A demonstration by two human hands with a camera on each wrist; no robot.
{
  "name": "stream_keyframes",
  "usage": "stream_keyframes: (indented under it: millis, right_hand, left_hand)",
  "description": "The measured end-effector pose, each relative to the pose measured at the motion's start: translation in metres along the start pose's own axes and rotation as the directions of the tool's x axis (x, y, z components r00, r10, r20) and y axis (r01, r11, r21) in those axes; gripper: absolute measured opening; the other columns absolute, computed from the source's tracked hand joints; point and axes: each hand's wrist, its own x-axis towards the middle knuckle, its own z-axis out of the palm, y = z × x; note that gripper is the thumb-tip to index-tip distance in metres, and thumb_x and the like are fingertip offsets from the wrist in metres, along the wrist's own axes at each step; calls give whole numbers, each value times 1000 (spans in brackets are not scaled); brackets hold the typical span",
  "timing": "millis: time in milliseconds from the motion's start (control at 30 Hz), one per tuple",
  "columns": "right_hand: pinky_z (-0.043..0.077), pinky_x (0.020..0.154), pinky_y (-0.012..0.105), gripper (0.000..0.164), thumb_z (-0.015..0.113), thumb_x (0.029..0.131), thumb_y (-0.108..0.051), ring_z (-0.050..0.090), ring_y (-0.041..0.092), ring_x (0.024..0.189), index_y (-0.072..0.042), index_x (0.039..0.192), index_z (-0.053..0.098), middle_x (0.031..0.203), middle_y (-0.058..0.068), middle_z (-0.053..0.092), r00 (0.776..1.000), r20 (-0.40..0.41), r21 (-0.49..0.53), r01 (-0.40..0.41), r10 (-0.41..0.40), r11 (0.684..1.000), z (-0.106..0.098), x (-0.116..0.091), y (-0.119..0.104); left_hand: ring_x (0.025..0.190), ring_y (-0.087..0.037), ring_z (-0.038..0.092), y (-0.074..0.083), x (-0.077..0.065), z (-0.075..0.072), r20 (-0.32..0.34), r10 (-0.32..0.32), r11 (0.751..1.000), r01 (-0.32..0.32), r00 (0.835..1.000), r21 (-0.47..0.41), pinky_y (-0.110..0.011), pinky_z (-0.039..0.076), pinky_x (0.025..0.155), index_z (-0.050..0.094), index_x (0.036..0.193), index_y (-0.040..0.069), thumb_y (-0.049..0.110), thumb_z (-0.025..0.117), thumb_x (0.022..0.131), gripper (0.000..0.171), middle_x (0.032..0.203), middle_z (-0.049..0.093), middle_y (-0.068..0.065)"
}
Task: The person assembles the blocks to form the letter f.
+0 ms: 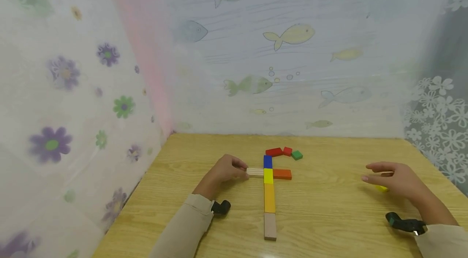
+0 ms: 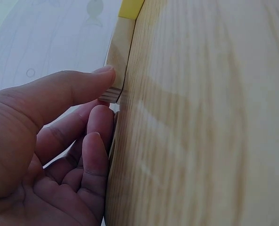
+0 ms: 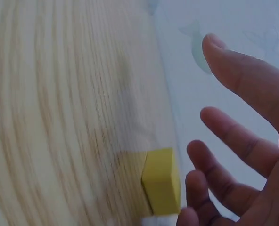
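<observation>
My left hand (image 1: 227,169) pinches the outer end of a pale, bare-wood block (image 1: 255,172) between thumb and fingers; the left wrist view shows the thumb on that block (image 2: 118,59). Its other end meets a yellow block (image 1: 268,176). Opposite lies an orange-red block (image 1: 282,174). Above the yellow block is a blue one (image 1: 268,162); below it run an orange-yellow block (image 1: 269,198) and a greyish-tan block (image 1: 270,226), in one column. Off to the right, my right hand (image 1: 396,178) hovers with parted fingers beside another yellow block (image 3: 161,181), holding nothing.
Behind the column lie a long red block (image 1: 274,152), a small red block (image 1: 287,151) and a green block (image 1: 297,155). All rest on a wood-grain table (image 1: 329,209). A fish-patterned wall covering (image 1: 310,67) stands at the back, a flowered one (image 1: 84,128) at left.
</observation>
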Motion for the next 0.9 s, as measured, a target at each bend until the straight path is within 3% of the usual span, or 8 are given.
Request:
stream_keyframes:
  millis: [133, 267, 333, 400, 467, 533, 900]
  right_hand:
    - [60, 77, 38, 68, 70, 99, -42, 62, 51, 119, 4, 147, 53, 145, 38, 49, 1000, 2, -25, -13, 13, 1000, -8, -3, 15]
    - [60, 80, 45, 67, 75, 96, -38, 63, 49, 116, 5, 144, 56, 142, 36, 54, 1000, 12, -64, 4, -4, 998, -15, -5, 29]
    - [60, 79, 41, 67, 79, 93, -36, 68, 36, 112, 5, 142, 58, 140, 35, 57, 1000, 15, -85, 16, -15, 996, -17, -5, 35]
    - [59, 77, 34, 68, 82, 90, -33, 70, 15, 105, 6, 141, 59, 138, 34, 59, 1000, 15, -94, 21, -20, 995, -19, -6, 39]
    - [57, 74, 27, 68, 83, 88, -33, 63, -5, 95, 5, 140, 60, 138, 33, 60, 1000, 12, -111, 16, -15, 994, -19, -7, 43]
    - [55, 72, 25, 69, 83, 89, -34, 55, -15, 90, 6, 140, 60, 138, 34, 59, 1000, 12, -112, 10, -9, 994, -20, -8, 45]
    - [55, 70, 25, 65, 82, 90, -32, 51, -18, 87, 8, 137, 61, 133, 33, 62, 999, -19, -86, 25, -27, 996, -15, -8, 47]
  left_hand:
    - [96, -18, 65, 0, 2, 1, 1, 4, 1000, -4, 1000, 1, -37, 56, 88, 81, 108, 12, 21, 88, 82, 28, 104, 74, 0]
    - [96, -18, 65, 1, 2, 2, 3, 7, 1000, -7, 1000, -9, -38, 56, 88, 80, 109, 13, 21, 88, 83, 28, 105, 74, 0]
    - [96, -19, 65, 2, 2, 3, 3, 10, 1000, -10, 1000, -9, -37, 57, 87, 80, 109, 12, 21, 88, 83, 28, 105, 74, -1]
    - [95, -18, 65, 2, 2, 3, -1, 7, 1000, -7, 1000, -1, -36, 56, 87, 81, 108, 13, 22, 88, 83, 28, 104, 74, 0]
    - [95, -18, 65, 1, 2, 3, -3, 9, 1000, -9, 1000, 3, -36, 56, 86, 81, 108, 12, 21, 88, 83, 28, 104, 75, -1]
    - [95, -18, 65, 2, 2, 4, -6, 6, 1000, -6, 1000, 4, -36, 56, 86, 81, 107, 12, 21, 89, 83, 27, 103, 75, -1]
    - [98, -19, 65, 5, -5, 1, -12, -12, 1000, 12, 1000, -4, -40, 56, 91, 79, 111, 10, 20, 88, 83, 30, 106, 75, -2]
